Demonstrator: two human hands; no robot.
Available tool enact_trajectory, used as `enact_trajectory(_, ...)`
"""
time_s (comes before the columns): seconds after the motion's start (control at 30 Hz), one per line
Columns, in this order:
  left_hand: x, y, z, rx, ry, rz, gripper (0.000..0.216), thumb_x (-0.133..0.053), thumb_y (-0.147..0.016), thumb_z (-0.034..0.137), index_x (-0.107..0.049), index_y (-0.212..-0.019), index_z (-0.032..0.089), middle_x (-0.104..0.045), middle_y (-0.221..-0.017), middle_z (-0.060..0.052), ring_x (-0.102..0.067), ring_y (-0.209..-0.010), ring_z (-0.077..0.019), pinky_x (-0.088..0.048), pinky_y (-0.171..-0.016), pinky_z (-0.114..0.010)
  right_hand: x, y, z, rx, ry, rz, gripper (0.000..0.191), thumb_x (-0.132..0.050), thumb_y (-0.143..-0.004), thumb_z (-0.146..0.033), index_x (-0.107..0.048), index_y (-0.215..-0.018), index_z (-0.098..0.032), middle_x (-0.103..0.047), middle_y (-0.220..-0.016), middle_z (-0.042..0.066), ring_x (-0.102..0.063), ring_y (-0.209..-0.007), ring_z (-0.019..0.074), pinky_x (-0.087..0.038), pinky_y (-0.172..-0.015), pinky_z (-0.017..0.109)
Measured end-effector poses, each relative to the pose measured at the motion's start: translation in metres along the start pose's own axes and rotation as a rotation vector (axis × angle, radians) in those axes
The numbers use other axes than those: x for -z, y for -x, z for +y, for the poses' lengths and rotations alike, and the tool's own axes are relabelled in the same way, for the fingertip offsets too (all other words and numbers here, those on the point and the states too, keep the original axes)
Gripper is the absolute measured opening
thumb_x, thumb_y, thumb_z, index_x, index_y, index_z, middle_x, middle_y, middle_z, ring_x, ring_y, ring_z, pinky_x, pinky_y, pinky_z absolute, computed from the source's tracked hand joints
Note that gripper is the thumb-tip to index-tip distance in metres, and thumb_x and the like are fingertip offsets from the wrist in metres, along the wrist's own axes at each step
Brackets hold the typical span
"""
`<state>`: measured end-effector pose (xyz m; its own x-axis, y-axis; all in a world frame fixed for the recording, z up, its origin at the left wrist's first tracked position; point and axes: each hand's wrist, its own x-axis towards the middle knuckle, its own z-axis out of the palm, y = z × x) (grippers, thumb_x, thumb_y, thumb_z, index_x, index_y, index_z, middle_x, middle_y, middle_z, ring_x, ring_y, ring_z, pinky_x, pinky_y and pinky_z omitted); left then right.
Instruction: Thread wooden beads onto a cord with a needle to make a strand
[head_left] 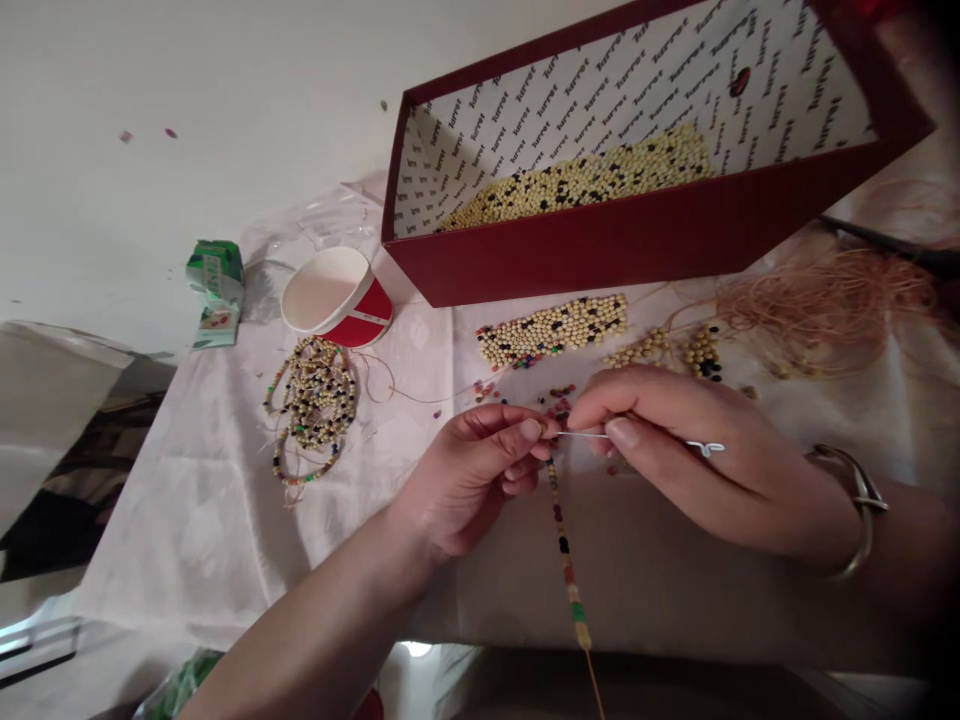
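Observation:
In the middle of the head view, my left hand (480, 460) is closed in a pinch. Something small and yellowish, perhaps a bead, shows at its fingertips. From under those fingers hangs a strand of beads (564, 545) in black, orange, green and yellow, with bare cord below it. My right hand (690, 455), with a metal bangle (862, 505) at the wrist, pinches a thin wire needle (705, 449) with a bent, looped end. The needle's other end reaches my left fingertips. Loose coloured beads (559, 395) lie just beyond my hands.
A dark red box (570, 240) holding many cream and black beads stands behind. Flat bead rows (555, 330) lie before it. Left are a paper cup (367, 310), coiled bead strands (315, 400) and a green packet (216, 275). Tangled cord (832, 300) lies at right.

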<state>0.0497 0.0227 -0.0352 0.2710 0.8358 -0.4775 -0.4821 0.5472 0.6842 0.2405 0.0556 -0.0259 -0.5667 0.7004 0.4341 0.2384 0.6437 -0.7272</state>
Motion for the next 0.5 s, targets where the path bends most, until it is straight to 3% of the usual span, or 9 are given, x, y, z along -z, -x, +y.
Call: enact_trajectory(0.5,0.0009,0.0016,0.0001,0.033,0.006,-0.021,0.019,-0.083,-0.069,0.025,-0.075,-0.076,0.009,-0.062,-0.066,-0.004,-0.040,-0.051,-0.0036,-0.023,-0.047,-0.019,-0.0017,-0.0008,0.0007,0.055,0.010,0.002,0.017,-0.045,-0.089,-0.008,-0.057,-0.093,-0.020,-0.063,-0.076,-0.002,-0.060,-0.067,0.0099,-0.046,-0.060,0.019)
